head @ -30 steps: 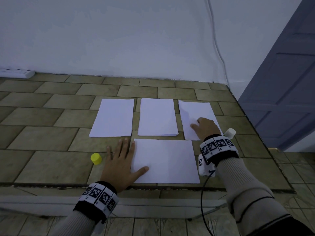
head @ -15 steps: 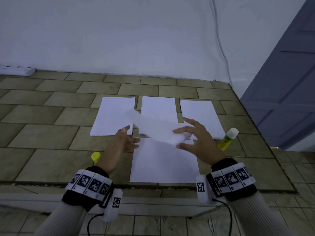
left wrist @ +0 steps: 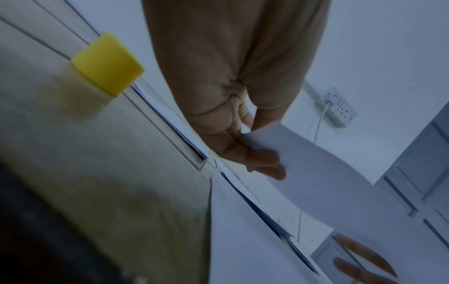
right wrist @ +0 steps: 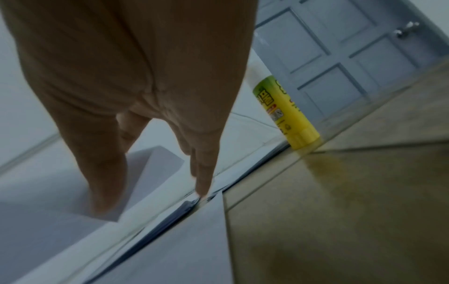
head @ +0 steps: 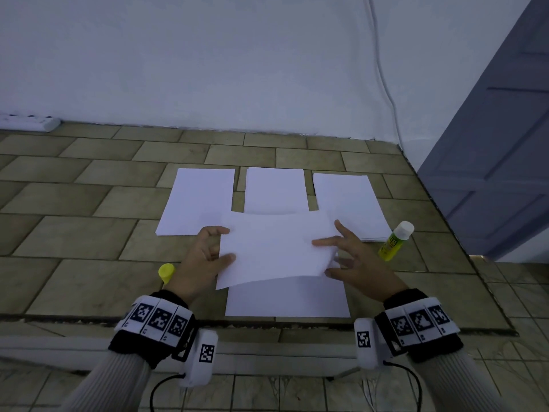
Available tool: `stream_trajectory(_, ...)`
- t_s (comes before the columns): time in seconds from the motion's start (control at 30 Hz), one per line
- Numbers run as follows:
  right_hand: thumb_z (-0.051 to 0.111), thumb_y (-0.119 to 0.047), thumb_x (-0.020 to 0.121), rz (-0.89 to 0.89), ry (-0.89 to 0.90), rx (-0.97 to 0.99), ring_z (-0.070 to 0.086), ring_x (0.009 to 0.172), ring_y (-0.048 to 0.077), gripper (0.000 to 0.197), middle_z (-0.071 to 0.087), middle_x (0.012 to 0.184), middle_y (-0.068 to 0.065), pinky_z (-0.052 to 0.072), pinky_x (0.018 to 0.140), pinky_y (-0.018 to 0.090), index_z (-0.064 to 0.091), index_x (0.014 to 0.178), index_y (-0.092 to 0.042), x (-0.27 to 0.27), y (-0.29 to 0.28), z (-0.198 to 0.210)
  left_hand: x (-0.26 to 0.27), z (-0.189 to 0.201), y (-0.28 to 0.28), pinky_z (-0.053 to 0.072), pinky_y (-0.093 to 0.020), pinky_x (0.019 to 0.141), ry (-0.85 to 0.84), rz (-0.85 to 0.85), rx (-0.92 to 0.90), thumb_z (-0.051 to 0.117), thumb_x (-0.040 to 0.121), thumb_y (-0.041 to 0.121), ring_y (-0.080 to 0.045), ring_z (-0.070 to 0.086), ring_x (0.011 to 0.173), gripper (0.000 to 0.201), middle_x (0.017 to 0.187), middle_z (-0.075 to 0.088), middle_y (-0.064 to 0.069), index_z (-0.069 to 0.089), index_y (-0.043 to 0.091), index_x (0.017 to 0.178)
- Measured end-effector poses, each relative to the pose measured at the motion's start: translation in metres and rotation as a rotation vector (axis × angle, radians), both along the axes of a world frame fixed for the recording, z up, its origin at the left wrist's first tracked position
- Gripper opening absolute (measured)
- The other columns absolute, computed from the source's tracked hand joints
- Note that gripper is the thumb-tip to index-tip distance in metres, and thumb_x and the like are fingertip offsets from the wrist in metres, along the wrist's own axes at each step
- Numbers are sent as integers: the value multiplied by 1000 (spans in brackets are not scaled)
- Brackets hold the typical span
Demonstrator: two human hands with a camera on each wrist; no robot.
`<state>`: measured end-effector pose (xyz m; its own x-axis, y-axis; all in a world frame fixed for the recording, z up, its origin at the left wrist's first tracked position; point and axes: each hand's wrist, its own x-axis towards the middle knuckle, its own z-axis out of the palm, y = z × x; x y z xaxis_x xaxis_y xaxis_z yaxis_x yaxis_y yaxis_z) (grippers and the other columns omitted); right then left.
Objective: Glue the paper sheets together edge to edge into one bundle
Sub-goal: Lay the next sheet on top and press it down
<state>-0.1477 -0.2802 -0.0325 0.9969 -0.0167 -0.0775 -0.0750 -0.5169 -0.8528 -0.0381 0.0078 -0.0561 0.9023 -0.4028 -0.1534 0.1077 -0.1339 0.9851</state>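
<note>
Step in hand: carrying one loose sheet [head: 276, 248] above the table [head: 74, 263], over the near sheet [head: 285, 298]; judging this as positioning for a join, no gluing under way.
Left hand [head: 205, 257]: pinching the sheet's left edge, thumb on top, fingers curled beneath.
Right hand [head: 353, 257]: supporting the sheet's right edge, forefinger lying along the top, thumb below; other fingers spread, barely gripping.
Held sheet: sagging in the middle, near edge drooping toward the paper below, not yet lying flat.
Next move: probably lowering the sheet so one edge meets an edge of the near sheet, squaring corners, then freeing the right hand for the glue.
Glue stick [head: 396, 240]: lying at the right, just beside the far right stack [head: 347, 203], uncapped, white tip pointing far.
Yellow cap [head: 166, 272]: sitting at the left, just beside the left wrist.
Remaining paper: far left stack [head: 199, 200] and far middle stack [head: 274, 188] lying flat, apart from each other.
In the way: nothing blocking the landing spot; risking a skewed edge from the limp paper.
Surroundings: wall cable [head: 383, 72], power strip [head: 26, 121] at far left, grey door [head: 499, 144] at right.
</note>
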Motion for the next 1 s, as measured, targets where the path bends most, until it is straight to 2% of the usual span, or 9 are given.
stream_trajectory(0.1, 69, 5, 80, -35, 53, 182, 62, 108, 24, 59, 41, 145, -3, 53, 92, 33, 59, 119, -38, 5, -9, -1, 1, 0, -2, 57, -26, 69, -67, -8, 31, 55, 93, -6, -16, 70, 82, 26, 87, 75, -2, 51, 17, 105)
stream_trajectory(0.2, 67, 4, 83, -122, 63, 200, 64, 97, 36, 45, 57, 124, 13, 55, 90, 32, 62, 112, -29, 7, -14, 2, 2, -3, -3, 57, -30, 75, -98, -25, 63, 59, 93, -1, -19, 68, 87, 22, 91, 73, -3, 57, 17, 105)
stream_trajectory(0.27, 67, 2, 83, -158, 70, 142, 65, 88, 28, 36, 61, 117, 14, 55, 83, 23, 64, 106, -25, 7, -15, 2, 0, -3, -5, 57, -23, 76, -68, -42, 50, 55, 93, -4, -11, 70, 92, 25, 95, 75, 6, 57, 15, 108)
stream_trajectory(0.37, 69, -2, 83, -178, 95, 2, 63, 81, 9, 30, 65, 103, 5, 51, 70, 12, 64, 103, -23, 5, -12, 0, -3, -4, -6, 56, -23, 82, -35, -95, 88, 57, 93, 0, -8, 68, 100, 27, 100, 73, 16, 59, 20, 111)
stream_trajectory(0.47, 70, -3, 82, -181, 114, -167, 57, 75, 2, 27, 62, 91, -7, 44, 64, 7, 67, 105, -16, 1, -9, -5, -5, -4, -3, 55, -28, 88, -35, -196, 226, 65, 90, 9, -8, 65, 105, 33, 112, 68, 14, 59, 30, 115)
stream_trajectory(0.57, 70, -8, 83, -157, 133, -279, 54, 78, 0, 27, 57, 89, -12, 39, 62, 5, 66, 109, -14, -4, -4, -7, -9, -2, -2, 56, -28, 88, -50, -260, 292, 70, 86, 8, -5, 64, 103, 42, 116, 64, 11, 56, 35, 115)
stream_trajectory(0.73, 71, -12, 83, -144, 127, -414, 48, 86, 5, 31, 52, 99, -5, 35, 65, 4, 63, 113, -14, -9, 5, -7, -11, 1, -1, 52, -15, 70, -187, -259, 403, 70, 87, 13, 7, 64, 81, 30, 95, 66, 16, 60, 34, 106)
stream_trajectory(0.87, 67, -10, 86, -121, 144, -467, 44, 95, 8, 36, 50, 110, 0, 38, 84, 16, 59, 121, -14, -10, 11, -10, -14, 3, -3, 44, -10, 58, -298, -250, 478, 73, 85, 14, 7, 57, 63, 26, 62, 59, 19, 62, 33, 99)
stream_trajectory(1.0, 66, -9, 85, -118, 165, -491, 42, 92, 7, 39, 51, 115, 5, 39, 86, 19, 58, 123, -15, -10, 11, -13, -17, 5, -4, 37, -7, 51, -347, -244, 509, 74, 84, 12, 8, 51, 53, 25, 48, 52, 26, 62, 28, 98)
